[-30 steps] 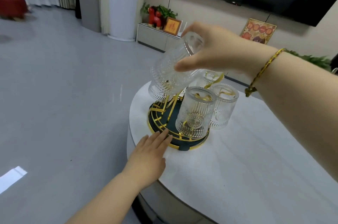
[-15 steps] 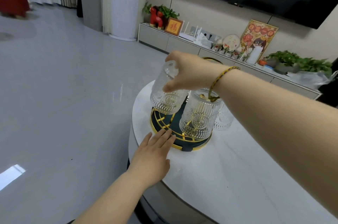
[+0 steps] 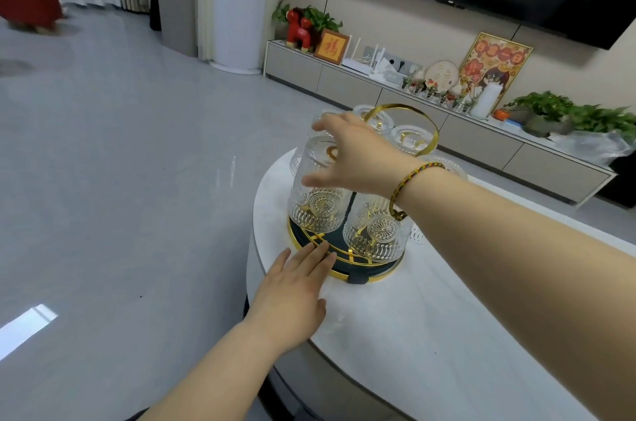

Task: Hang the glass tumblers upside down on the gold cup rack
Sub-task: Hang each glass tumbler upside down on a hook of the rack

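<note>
The gold cup rack (image 3: 434,130) has a ring handle and a dark green, gold-rimmed base, and stands on a white round table (image 3: 447,324). Several ribbed glass tumblers hang upside down on it. My right hand (image 3: 358,155) spans the top of the front-left glass tumbler (image 3: 318,209), thumb across its side and fingers over its upturned bottom. That tumbler sits upright over a prong, its mouth just above the base. Another tumbler (image 3: 377,231) hangs beside it at the front. My left hand (image 3: 292,286) lies flat on the table, fingertips touching the base rim.
The table edge runs close to my left hand, with grey floor beyond it to the left. A low TV console (image 3: 344,80) with plants, frames and ornaments stands along the far wall under a black screen. The table's near right part is bare.
My right hand lowered the tilted tumbler onto the front-left prong and it now hangs straight. My fingers have spread wider over it. My left hand stayed by the base.
</note>
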`<state>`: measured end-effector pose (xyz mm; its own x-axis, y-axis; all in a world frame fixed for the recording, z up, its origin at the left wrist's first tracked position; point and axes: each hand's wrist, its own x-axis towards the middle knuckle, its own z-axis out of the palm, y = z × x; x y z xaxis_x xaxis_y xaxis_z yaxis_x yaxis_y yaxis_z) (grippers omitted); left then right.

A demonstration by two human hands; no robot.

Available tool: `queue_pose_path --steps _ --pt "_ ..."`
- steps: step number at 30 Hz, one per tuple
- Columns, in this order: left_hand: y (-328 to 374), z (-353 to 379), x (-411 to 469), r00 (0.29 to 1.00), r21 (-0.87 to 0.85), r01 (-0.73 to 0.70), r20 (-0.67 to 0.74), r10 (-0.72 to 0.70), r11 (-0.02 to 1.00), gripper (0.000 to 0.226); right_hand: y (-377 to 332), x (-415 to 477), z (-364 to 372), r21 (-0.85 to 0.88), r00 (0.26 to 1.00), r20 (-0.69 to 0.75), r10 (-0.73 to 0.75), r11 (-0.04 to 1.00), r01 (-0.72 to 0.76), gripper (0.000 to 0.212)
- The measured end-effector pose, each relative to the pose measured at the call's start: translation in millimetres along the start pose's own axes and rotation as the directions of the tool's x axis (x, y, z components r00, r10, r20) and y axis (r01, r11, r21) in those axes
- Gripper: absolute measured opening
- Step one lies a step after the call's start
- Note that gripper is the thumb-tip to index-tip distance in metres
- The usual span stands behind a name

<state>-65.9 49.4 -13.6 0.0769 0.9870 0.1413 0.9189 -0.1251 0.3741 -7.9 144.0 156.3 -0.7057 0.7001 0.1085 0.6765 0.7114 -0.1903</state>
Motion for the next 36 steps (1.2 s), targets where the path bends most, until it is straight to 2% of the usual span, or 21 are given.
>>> queue_pose_path --steps 6,9,14,22,27,32,36 --pt "0.6 -0.3 0.0 1.0 0.005 0.003 0.0 -0.003 1.0 0.064 10.1 -14.4 -18.8 0.078 0.992 -0.117 -0.046 0.995 0.055 0.048" --pt "0.8 -0.4 -0.1 1.0 0.004 0.001 -0.002 -0.001 1.0 0.064 24.0 -26.4 -28.7 0.116 0.988 -0.147 -0.036 0.992 0.054 0.041" --pt "1.5 0.9 -0.4 1.0 -0.006 0.01 0.0 -0.01 1.0 0.064 49.1 -53.8 -25.0 0.233 0.994 -0.08 0.069 0.971 -0.049 0.057" --pt "1.8 2.5 -1.1 1.0 0.004 0.027 -0.014 -0.027 1.0 0.064 60.6 -65.9 -12.6 0.194 0.991 -0.044 0.125 0.974 -0.114 0.075" --pt "2.3 3.0 -0.4 0.999 0.006 0.032 -0.032 -0.031 0.999 0.064 62.1 -63.2 -14.4 0.108 0.993 0.019 0.113 0.988 -0.115 0.077" --pt "3.2 3.0 0.1 0.998 0.014 0.033 -0.049 -0.032 0.999 0.064 60.7 -70.7 -14.3 0.183 0.994 -0.041 0.105 0.978 -0.096 0.074" --pt "4.4 2.6 -0.5 0.998 0.022 0.03 -0.054 -0.029 0.999 0.063 60.7 -75.4 -13.9 0.18 0.995 -0.061 0.078 0.982 -0.066 0.073"
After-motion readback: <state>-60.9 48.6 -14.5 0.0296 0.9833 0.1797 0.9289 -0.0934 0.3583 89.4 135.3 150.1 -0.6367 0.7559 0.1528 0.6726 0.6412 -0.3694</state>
